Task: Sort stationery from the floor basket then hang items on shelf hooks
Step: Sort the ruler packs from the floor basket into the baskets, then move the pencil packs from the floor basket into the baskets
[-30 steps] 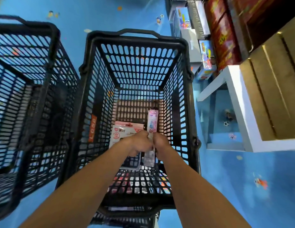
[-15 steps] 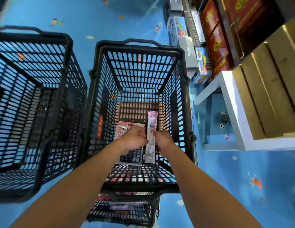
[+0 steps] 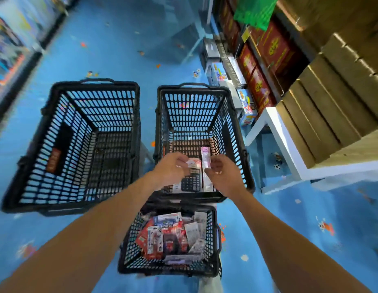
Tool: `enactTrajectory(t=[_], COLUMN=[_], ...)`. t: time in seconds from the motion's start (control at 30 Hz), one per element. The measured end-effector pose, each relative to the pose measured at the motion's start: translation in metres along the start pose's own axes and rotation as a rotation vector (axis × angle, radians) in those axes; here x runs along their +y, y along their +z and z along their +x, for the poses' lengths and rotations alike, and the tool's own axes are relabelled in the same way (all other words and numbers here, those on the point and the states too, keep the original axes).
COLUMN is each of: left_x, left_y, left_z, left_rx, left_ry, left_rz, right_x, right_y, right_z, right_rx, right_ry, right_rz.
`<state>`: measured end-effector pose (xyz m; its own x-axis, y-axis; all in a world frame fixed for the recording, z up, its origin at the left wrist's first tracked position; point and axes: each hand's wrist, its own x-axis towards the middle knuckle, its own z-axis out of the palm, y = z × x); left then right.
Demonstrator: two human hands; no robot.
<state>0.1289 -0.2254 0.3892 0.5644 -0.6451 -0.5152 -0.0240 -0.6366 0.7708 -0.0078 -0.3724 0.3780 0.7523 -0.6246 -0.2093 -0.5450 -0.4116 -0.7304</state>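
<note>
1. Head view: the left hand (image 3: pixel 171 168) pinches the top of a carded calculator pack (image 3: pixel 191 178) and the right hand (image 3: pixel 224 174) pinches a slim pink pack (image 3: pixel 205 163) mid-length, both over the far basket (image 3: pixel 184 87).
2. The slim pack's long axis runs near-to-far, just right of the calculator pack, so the right hand is nearer.

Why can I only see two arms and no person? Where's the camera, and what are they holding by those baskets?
The camera sits on the person's head and looks down, so you see only their own arms. The left hand holds a calculator pack and the right hand pinches a thin pink pack, both at the middle basket. Another black basket stands to its left, and the nearest basket is full of packets. All three stand on a blue floor.
</note>
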Motion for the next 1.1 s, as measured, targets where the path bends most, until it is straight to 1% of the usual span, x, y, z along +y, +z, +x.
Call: enactTrajectory(t=[0.07,0.1,0.13,0.2,0.23,0.3,0.37,0.43,0.5,0.57,0.63,0.73,0.87,0.97,1.03,1.1], left_x=[0.010,0.012,0.014,0.008,0.000,-0.025,-0.056,-0.095,-0.140,-0.188,-0.232,-0.290,-0.369,-0.429,-0.468,-0.494], left_y=[-0.011,-0.015,-0.018,-0.016,-0.011,0.005,0.027,0.052,0.080,0.108,0.136,0.172,0.213,0.240,0.253,0.263], left_z=[-0.033,-0.050,-0.067,-0.094,-0.104,-0.114,-0.117,-0.114,-0.105,-0.094,-0.081,-0.056,-0.007,0.036,0.066,0.092], left_rx=[-0.050,-0.120,-0.227,-0.460,-0.545,-0.618,-0.611,-0.539,-0.443,-0.393,-0.367,-0.393,-0.371,-0.366,-0.331,-0.332], left_ry=[0.017,0.009,-0.011,-0.094,-0.146,-0.211,-0.227,-0.201,-0.181,-0.183,-0.184,-0.094,-0.158,-0.091,-0.071,-0.058], left_rz=[-0.036,-0.069,-0.077,0.002,0.065,0.201,0.297,0.363,0.404,0.487,0.568,0.595,0.696,0.759,0.767,0.786], right_x=[-0.017,-0.024,-0.029,-0.030,-0.024,-0.006,0.020,0.051,0.088,0.132,0.176,0.233,0.307,0.352,0.373,0.389], right_y=[-0.008,-0.009,-0.009,-0.004,0.001,0.018,0.041,0.068,0.098,0.130,0.161,0.208,0.276,0.328,0.359,0.389], right_z=[-0.034,-0.051,-0.068,-0.099,-0.112,-0.136,-0.153,-0.164,-0.173,-0.183,-0.189,-0.186,-0.155,-0.120,-0.095,-0.070], right_rx=[0.104,0.138,0.149,0.118,0.083,-0.018,-0.133,-0.216,-0.261,-0.282,-0.303,-0.342,-0.392,-0.478,-0.600,-0.791], right_ry=[-0.122,-0.170,-0.196,-0.204,-0.205,-0.176,-0.132,-0.079,-0.006,0.064,0.105,0.146,0.081,0.021,-0.052,-0.135], right_rz=[-0.013,-0.029,-0.041,-0.076,-0.093,-0.143,-0.220,-0.251,-0.235,-0.200,-0.200,-0.240,-0.330,-0.440,-0.561,-0.709])
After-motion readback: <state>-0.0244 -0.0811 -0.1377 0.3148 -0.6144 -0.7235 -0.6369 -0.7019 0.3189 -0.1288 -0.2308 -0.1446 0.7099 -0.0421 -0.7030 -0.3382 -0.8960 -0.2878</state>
